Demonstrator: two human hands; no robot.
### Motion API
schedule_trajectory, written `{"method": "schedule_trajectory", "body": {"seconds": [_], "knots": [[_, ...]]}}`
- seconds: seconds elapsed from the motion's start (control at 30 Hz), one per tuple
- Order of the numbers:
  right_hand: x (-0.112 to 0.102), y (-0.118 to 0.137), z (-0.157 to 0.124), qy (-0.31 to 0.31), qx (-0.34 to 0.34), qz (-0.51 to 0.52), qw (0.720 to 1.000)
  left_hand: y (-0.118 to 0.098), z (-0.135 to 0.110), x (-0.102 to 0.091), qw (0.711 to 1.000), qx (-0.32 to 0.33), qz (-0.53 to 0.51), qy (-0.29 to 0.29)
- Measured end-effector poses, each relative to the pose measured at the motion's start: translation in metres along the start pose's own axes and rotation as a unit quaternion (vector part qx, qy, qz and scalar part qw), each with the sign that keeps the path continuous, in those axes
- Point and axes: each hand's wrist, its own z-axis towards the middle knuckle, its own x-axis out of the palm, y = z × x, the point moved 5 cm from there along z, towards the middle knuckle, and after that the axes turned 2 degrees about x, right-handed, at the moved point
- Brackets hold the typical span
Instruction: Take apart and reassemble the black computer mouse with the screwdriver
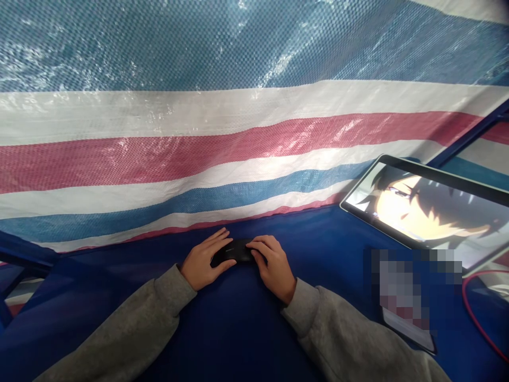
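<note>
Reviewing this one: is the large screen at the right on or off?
On: the screen is brightly lit, with a drawn image showing across it.

Black object point(242, 251): a small pale marking on top. My sleeves point(330, 310), nearer me than the object: mottled grey. Table point(230, 323), under the object: deep plain blue. Sheet point(238, 124), beyond the object: stripes in blue, white and red, fine woven check in the blue. Tablet point(429, 207), right of the object: pale rim, black border, glow of white, pale yellow, dark grey. Cable point(481, 330), far right of the object: pinkish red.
</note>
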Motion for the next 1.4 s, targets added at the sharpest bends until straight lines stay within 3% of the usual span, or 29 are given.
{"method": "schedule_trajectory", "body": {"seconds": [0.33,0.87,1.4], "knots": [[0.000,0.001,0.001,0.000,-0.004,0.014,1.000,-0.011,-0.002,-0.009,0.996,0.047,0.001,-0.070],[0.001,0.000,0.000,0.002,-0.004,-0.001,1.000,-0.006,-0.004,-0.005,0.998,0.013,0.031,-0.048],[0.000,0.000,-0.001,-0.002,-0.002,-0.010,1.000,-0.012,-0.002,-0.008,0.995,0.057,0.043,-0.075]]}}
